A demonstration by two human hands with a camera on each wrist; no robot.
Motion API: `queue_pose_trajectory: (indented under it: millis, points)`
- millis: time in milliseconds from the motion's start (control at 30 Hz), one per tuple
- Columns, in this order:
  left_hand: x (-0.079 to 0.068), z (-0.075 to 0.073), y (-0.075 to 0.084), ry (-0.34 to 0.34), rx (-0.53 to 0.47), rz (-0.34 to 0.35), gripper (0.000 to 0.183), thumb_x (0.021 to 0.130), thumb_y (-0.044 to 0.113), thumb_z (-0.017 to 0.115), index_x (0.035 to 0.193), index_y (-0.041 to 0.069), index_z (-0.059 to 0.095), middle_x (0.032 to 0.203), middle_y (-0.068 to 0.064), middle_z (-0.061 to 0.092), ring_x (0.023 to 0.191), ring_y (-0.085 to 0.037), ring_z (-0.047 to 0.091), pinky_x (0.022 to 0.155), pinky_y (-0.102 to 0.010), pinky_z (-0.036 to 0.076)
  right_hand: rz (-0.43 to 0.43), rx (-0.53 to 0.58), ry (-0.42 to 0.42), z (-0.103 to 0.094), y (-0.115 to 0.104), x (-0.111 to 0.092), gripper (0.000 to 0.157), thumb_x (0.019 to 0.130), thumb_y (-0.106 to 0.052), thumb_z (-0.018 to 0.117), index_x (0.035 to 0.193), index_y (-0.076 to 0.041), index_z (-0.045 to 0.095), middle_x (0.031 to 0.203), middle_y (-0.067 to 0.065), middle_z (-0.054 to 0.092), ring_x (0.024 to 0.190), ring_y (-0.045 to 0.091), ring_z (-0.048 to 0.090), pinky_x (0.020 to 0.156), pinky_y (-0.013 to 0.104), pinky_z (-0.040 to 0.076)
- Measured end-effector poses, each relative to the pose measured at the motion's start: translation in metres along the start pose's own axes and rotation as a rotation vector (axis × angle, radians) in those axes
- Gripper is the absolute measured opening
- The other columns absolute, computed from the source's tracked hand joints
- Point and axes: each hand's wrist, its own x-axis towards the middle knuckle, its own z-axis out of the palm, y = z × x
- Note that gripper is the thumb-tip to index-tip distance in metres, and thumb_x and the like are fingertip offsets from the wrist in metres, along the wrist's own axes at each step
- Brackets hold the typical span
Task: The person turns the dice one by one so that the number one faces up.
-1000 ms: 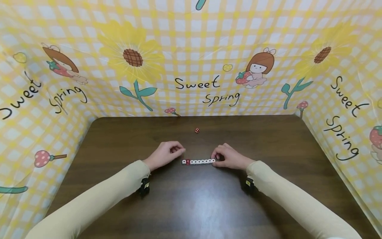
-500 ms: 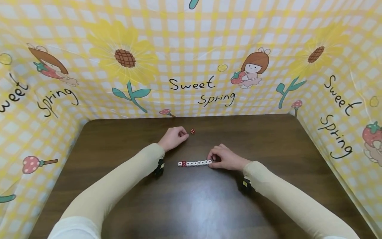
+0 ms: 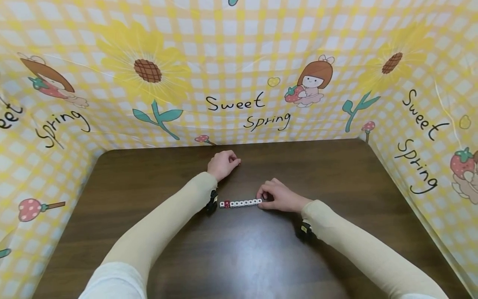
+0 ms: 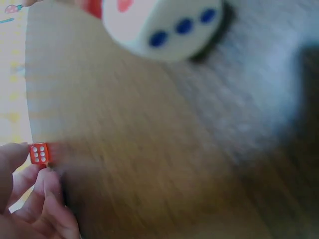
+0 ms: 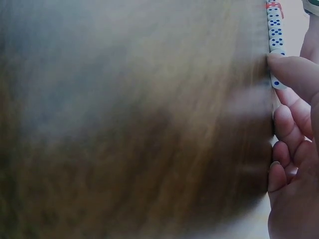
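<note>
At the far part of the table my left hand (image 3: 223, 165) pinches a red die (image 4: 39, 154) between thumb and fingertips; its six white pips face the left wrist camera. A row of dice (image 3: 244, 203) lies on the table, mostly white, with one red die (image 3: 227, 204) second from the left end. My right hand (image 3: 280, 196) grips the white die at the row's right end, the thumb on its near side in the right wrist view. A white die (image 4: 162, 30) looms large and blurred close to the left wrist camera.
The dark wooden table (image 3: 246, 257) meets a yellow checked cloth (image 3: 179, 74) along its back and both sides. My left forearm (image 3: 175, 220) passes close beside the left end of the row.
My left hand has moved from beside the row's left end to the far red die and taken hold of it. The right hand stays at the row's right end.
</note>
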Motion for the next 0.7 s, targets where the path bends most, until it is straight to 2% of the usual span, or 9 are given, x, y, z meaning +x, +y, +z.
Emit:
queue_pose_trajectory:
  millis: [167,333,500,700]
  points:
    - [0.001,-0.0031,0.0005,-0.021,0.006,0.016,0.021,0.102,0.031,0.069,0.106,0.011,0.073,0.1,-0.007,0.072,0.091,-0.023,0.065,0.082,-0.041,0.051,0.001,-0.004,0.003,-0.0017,-0.0007,0.001,0.016,0.091,-0.028,0.082,0.099,-0.022,0.069,0.087,-0.009,0.052,0.089,0.013,0.039,0.079,0.03,0.035]
    - [0.0013,-0.0041,0.0004,-0.056,-0.007,0.091,0.016,0.1,0.027,0.073,0.104,0.012,0.07,0.1,-0.005,0.071,0.092,-0.022,0.065,0.082,-0.042,0.051,0.008,-0.007,0.01,-0.0026,-0.0015,0.0005,0.017,0.09,-0.028,0.081,0.099,-0.021,0.068,0.087,-0.009,0.052,0.09,0.013,0.04,0.08,0.031,0.035]
    - [0.0011,-0.0001,-0.0015,-0.079,-0.012,0.151,0.014,0.096,0.02,0.077,0.101,0.012,0.067,0.097,-0.005,0.068,0.091,-0.022,0.064,0.081,-0.04,0.05,0.002,-0.012,0.014,-0.0005,-0.0004,0.0,0.017,0.09,-0.028,0.082,0.099,-0.022,0.068,0.087,-0.009,0.052,0.09,0.013,0.04,0.081,0.031,0.035]
    - [-0.001,0.0038,-0.004,-0.081,0.0,0.177,0.016,0.093,0.016,0.08,0.101,0.011,0.066,0.096,-0.005,0.067,0.091,-0.022,0.063,0.081,-0.04,0.05,0.0,-0.007,0.014,0.002,-0.0012,0.0001,0.017,0.09,-0.028,0.082,0.098,-0.022,0.069,0.087,-0.009,0.053,0.089,0.013,0.041,0.08,0.031,0.035]
